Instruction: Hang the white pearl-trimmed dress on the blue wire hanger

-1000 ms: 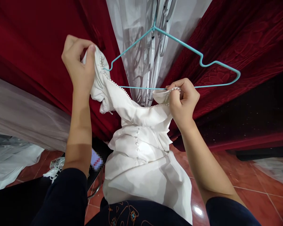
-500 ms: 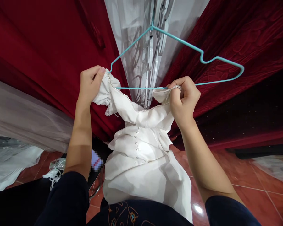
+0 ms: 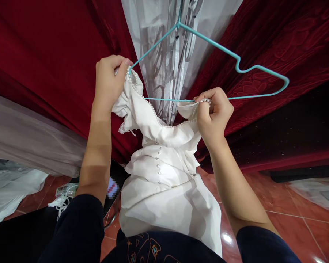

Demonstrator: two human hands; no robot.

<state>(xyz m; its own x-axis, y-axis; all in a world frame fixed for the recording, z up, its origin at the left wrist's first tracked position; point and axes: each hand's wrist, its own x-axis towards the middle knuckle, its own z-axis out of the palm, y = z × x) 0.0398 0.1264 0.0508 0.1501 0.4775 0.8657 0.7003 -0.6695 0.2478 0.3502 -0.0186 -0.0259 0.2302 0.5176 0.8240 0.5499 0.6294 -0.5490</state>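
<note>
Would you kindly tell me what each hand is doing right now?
Left hand: closed on the white dress at the hanger end.
Right hand: closed on its beaded neckline.

Both arms are up in front of the chest, dark sleeves pushed back to about the elbows, forearms bare. The left hand (image 3: 109,81) is the higher one, raised near head height, back of the hand facing the camera, fingers curled in and the thumb pressed against them in a pinch. The right hand (image 3: 214,114) sits lower and further out, wrist bent, knuckles up, fingers bunched into a tight pinch with the thumb tucked underneath.
</note>
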